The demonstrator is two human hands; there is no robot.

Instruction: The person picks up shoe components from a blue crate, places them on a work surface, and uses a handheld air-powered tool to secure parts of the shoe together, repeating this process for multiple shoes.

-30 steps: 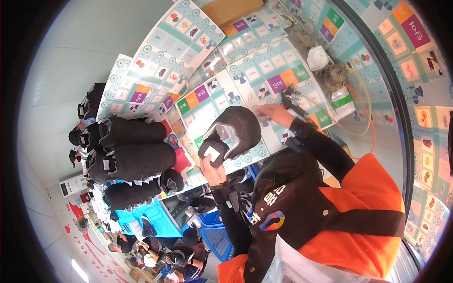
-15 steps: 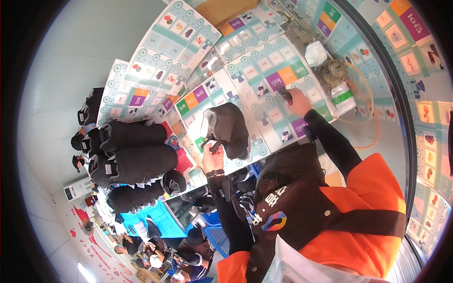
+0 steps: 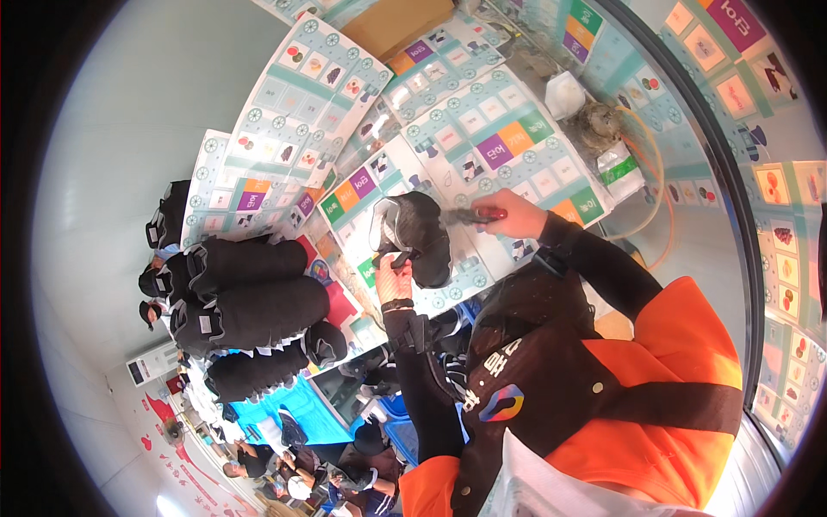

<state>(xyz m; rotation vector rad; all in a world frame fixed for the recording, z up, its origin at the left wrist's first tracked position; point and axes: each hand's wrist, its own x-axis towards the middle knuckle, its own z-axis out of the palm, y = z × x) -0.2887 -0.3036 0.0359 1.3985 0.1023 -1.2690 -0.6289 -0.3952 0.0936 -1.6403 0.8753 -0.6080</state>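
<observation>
A black cap (image 3: 422, 237) stands on the paper-covered table in front of me, its pale inside turned to the left. My left hand (image 3: 394, 283) is closed on a dark strap or edge at the cap's lower left side. To the right of the cap, my right hand (image 3: 522, 215) grips a small red-handled tool (image 3: 491, 213). The tool's dark end is blurred and points toward the cap's right side; I cannot tell whether it touches.
Stacks of nested black caps (image 3: 263, 314) lie at the left. Patterned sheets (image 3: 301, 95) lean behind them. A cardboard box (image 3: 392, 30) sits at the back. A clump of thread (image 3: 599, 125) and a white packet (image 3: 618, 168) are at the right. People (image 3: 297, 482) work at lower left.
My right hand has moved left and nearer, bringing the tool close to the cap. The cap has turned slightly in my left hand, which stays on it. The view has shifted a little.
</observation>
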